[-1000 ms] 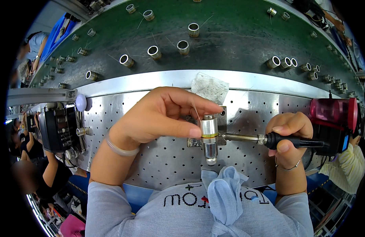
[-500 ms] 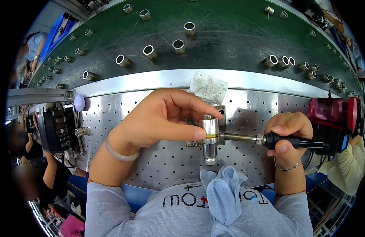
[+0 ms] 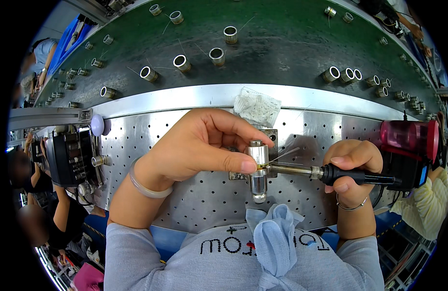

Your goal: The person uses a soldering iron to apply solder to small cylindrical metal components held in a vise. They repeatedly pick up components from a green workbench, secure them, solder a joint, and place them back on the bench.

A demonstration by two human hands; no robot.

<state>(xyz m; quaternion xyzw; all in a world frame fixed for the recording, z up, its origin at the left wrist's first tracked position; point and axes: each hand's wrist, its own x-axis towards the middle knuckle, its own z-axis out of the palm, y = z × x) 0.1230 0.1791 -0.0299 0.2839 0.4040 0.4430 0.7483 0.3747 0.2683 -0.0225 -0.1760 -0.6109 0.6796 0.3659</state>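
My left hand (image 3: 204,145) grips a shiny metal cylinder (image 3: 257,156) with thumb and index finger, the thumb pressing low on its left side. The cylinder has a yellowish band near its bottom and fits round an upright metal post (image 3: 259,186) with a rounded end. In my right hand (image 3: 352,167) is a soldering iron (image 3: 341,174) with a black handle, held level. Its tip reaches the cylinder's right side at the yellowish band; exact contact is too small to tell. Fine pale wires (image 3: 287,154) stick out to the right, just above the iron's shaft.
Several metal rings (image 3: 216,56), some with thin wires, stand on the green belt (image 3: 277,58) beyond a metal rail. A white crumpled pad (image 3: 258,105) lies at the rail. A black device (image 3: 66,160) stands left, a pink-red container (image 3: 410,138) right. Other people are at both sides.
The fine wires right of the cylinder now show clearly. The soldering iron has shifted slightly left, and my left thumb slightly right. The rings at the belt's middle and left appear a little further left.
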